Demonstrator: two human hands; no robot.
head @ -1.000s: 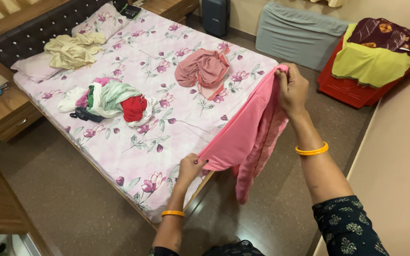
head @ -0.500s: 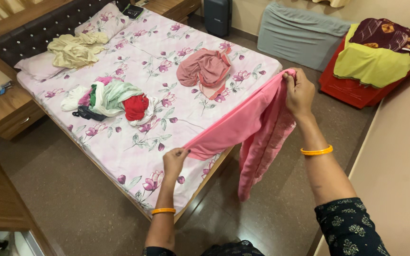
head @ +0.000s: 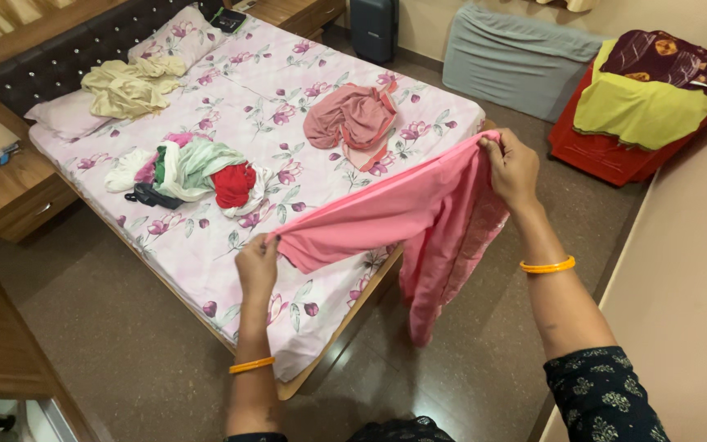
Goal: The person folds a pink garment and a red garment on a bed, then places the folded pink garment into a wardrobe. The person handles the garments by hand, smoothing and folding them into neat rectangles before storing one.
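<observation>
Bed (head: 206,245) corner under pink cloth (head: 386,221)

Left hand (head: 257,263) has drawn pink cloth (head: 386,217) farther left.

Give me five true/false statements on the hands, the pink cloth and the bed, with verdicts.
1. Both hands grip the pink garment. True.
2. The left hand is on the floor. False: it pinches a cloth corner above the floral bedsheet.
3. The right hand holds the cloth's upper edge. True.
4. The bed is bare of clothes. False: a mixed clothes pile lies on it.
5. Each wrist wears an orange bangle. True.
</observation>
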